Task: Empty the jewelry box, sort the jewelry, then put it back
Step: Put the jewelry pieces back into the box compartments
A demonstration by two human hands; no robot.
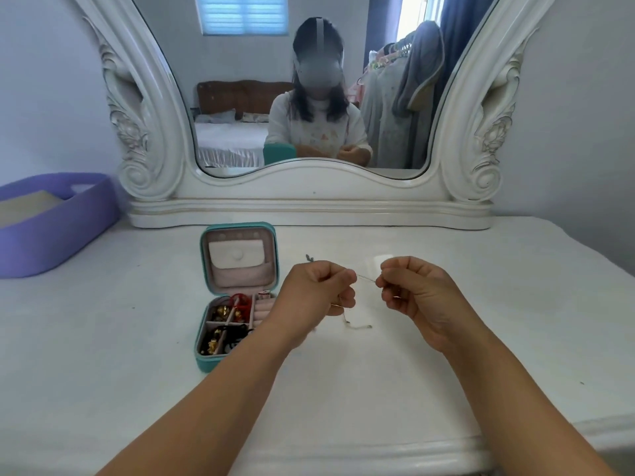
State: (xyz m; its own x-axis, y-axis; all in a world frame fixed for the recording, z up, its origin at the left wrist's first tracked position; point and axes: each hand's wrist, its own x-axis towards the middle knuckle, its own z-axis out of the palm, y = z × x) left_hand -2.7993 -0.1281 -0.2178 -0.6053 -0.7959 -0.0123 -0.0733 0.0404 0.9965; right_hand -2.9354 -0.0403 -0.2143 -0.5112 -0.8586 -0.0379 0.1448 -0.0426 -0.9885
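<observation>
Chain, thin and silvery, is stretched between the two hands just above the white tabletop. The left hand has its fingers curled in and pinches one end. The right hand is curled the same way and pinches the other end. A loose bit of the chain hangs down from the left hand and its tip lies on the tabletop.

The jewelry box sits open just to the left of the left hand. It is teal outside and soft pink inside, with a small pocket in the lid. Its little squares are full of gold beads, red cord and black cord, so most of the emptying looks not done yet.

The chain is very thin, so a hard pull could snap it. It could also twist into a knot, or slip from the fingers. The left arm is right by the box and could bump it.

Behind stands a big mirror with a curly white frame. A purple basket sits far to the left.
</observation>
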